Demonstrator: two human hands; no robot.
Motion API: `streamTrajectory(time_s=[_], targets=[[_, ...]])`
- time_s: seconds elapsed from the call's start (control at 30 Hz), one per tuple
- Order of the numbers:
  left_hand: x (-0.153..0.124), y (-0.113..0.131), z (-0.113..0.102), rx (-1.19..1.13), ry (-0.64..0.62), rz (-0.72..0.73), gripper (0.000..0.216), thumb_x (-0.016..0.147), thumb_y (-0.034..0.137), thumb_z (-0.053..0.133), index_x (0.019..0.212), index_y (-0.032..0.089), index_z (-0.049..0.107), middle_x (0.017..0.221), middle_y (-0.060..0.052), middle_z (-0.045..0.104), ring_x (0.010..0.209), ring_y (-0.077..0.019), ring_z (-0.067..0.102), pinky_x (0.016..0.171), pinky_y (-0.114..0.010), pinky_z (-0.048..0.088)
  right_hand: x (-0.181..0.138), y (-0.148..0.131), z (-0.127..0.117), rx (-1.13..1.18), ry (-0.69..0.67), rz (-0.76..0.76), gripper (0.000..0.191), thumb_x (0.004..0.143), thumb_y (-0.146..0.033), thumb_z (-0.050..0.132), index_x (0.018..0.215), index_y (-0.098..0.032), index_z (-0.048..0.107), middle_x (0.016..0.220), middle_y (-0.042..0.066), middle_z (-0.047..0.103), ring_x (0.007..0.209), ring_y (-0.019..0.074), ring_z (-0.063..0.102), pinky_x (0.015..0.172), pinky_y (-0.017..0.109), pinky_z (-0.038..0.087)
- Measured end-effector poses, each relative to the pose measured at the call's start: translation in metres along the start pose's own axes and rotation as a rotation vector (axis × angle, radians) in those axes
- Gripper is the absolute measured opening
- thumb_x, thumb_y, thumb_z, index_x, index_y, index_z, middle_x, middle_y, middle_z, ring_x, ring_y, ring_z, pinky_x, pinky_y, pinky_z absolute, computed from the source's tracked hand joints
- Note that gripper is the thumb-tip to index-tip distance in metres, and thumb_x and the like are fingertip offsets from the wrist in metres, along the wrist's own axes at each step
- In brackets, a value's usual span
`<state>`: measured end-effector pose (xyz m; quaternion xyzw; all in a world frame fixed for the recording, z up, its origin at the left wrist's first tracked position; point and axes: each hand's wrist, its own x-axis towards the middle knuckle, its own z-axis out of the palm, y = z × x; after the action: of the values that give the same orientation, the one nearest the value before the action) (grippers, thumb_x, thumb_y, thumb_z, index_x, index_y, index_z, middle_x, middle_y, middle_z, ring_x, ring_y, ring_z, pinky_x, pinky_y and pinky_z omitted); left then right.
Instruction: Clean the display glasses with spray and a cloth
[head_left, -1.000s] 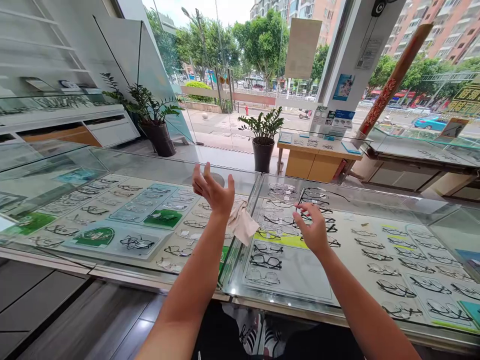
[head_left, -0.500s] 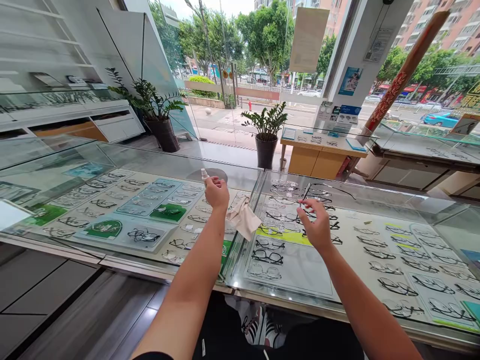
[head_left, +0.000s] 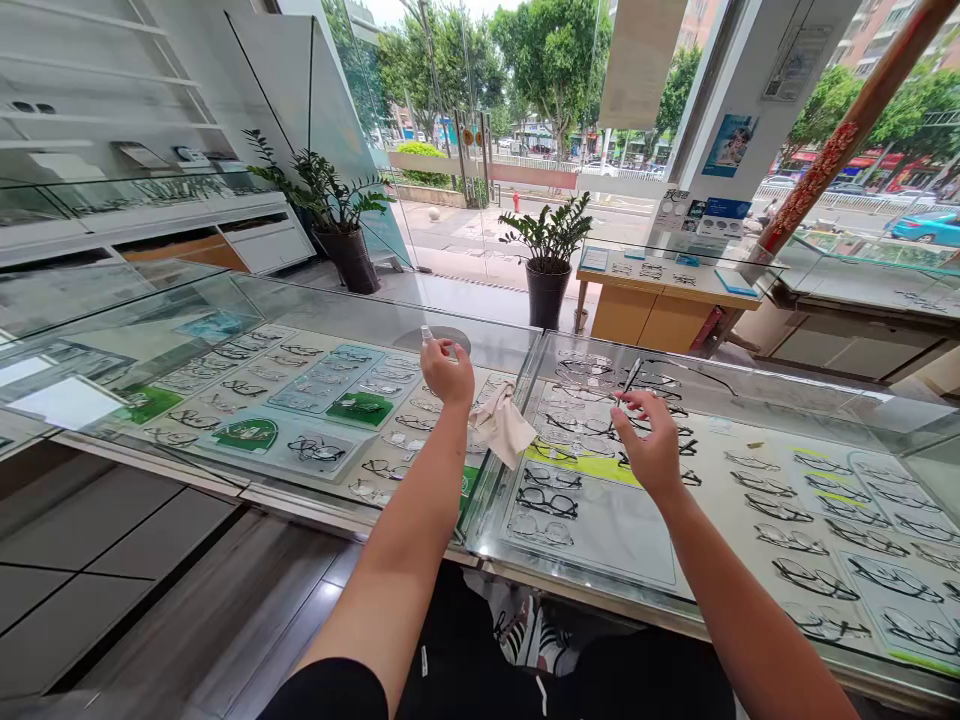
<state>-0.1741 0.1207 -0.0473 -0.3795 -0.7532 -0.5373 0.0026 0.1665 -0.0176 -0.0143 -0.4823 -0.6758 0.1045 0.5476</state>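
My left hand (head_left: 448, 372) is closed around a small clear spray bottle (head_left: 427, 335), whose white top sticks up above my fingers, over the glass display counter (head_left: 375, 325). My right hand (head_left: 652, 447) hovers over the right-hand case and pinches a pair of black-framed glasses (head_left: 631, 377) at the fingertips, one temple pointing up. Between my hands, a beige cleaning cloth (head_left: 504, 425) lies crumpled on the glass at the joint of the two cases.
Rows of spectacle frames (head_left: 810, 500) lie on trays under the glass. Two potted plants (head_left: 550, 250) stand on the floor beyond the counter. A wooden desk (head_left: 660, 300) and further glass cases (head_left: 862, 280) stand by the window. Dark floor tiles (head_left: 112, 560) run along my side.
One second ago my left hand was open and raised; it has since dropped to the counter and closed on the spray bottle. My right hand keeps the glasses and has barely moved.
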Motion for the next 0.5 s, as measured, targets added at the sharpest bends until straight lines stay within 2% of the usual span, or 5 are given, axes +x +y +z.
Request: streamTrajectory(time_s=[0.07, 0.13, 0.23, 0.33, 0.5], targets=[[0.003, -0.001, -0.002, 0.000, 0.116, -0.014, 0.053, 0.101, 0.028, 0.059, 0.150, 0.014, 0.046, 0.158, -0.027, 0.053, 0.151, -0.0350, 0.050, 0.128, -0.050, 0.037, 0.000, 0.000, 0.000, -0.002, 0.001, -0.003, 0.026, 0.099, -0.045, 0.069, 0.113, -0.024, 0.076, 0.113, 0.009, 0.078, 0.095, 0.0277, 0.065, 0.080, 0.043, 0.052], [0.007, -0.005, -0.003, -0.025, 0.121, -0.046, 0.076, 0.098, 0.028, 0.065, 0.162, 0.012, 0.027, 0.170, -0.029, 0.039, 0.163, -0.0348, 0.035, 0.131, -0.051, 0.032, 0.000, 0.000, -0.001, -0.003, 0.003, -0.007, 0.026, 0.099, -0.044, 0.068, 0.113, -0.024, 0.076, 0.112, 0.009, 0.078, 0.094, 0.0275, 0.064, 0.080, 0.043, 0.052], [0.012, -0.015, -0.001, -0.067, -0.029, -0.102, 0.092, 0.097, 0.026, 0.070, 0.168, 0.015, 0.012, 0.168, -0.027, 0.046, 0.155, -0.0331, 0.050, 0.127, -0.052, 0.038, 0.000, 0.000, -0.001, -0.002, 0.006, -0.010, 0.027, 0.099, -0.044, 0.068, 0.114, -0.024, 0.076, 0.111, 0.009, 0.078, 0.094, 0.0274, 0.064, 0.080, 0.043, 0.050], [0.016, -0.021, 0.004, -0.078, -0.059, -0.142, 0.087, 0.098, 0.021, 0.068, 0.167, 0.019, 0.016, 0.158, -0.022, 0.060, 0.139, -0.0305, 0.065, 0.126, -0.055, 0.037, 0.000, -0.001, -0.001, 0.003, 0.008, -0.006, 0.027, 0.099, -0.045, 0.068, 0.114, -0.024, 0.076, 0.112, 0.009, 0.078, 0.094, 0.0272, 0.064, 0.080, 0.043, 0.050], [0.018, -0.020, 0.009, -0.115, -0.032, -0.189, 0.065, 0.095, 0.010, 0.062, 0.155, 0.021, 0.040, 0.150, -0.016, 0.064, 0.144, -0.0314, 0.058, 0.128, -0.056, 0.031, 0.001, -0.002, -0.001, 0.013, 0.002, 0.030, 0.028, 0.099, -0.046, 0.068, 0.113, -0.023, 0.076, 0.114, 0.010, 0.078, 0.094, 0.0268, 0.065, 0.080, 0.043, 0.050]])
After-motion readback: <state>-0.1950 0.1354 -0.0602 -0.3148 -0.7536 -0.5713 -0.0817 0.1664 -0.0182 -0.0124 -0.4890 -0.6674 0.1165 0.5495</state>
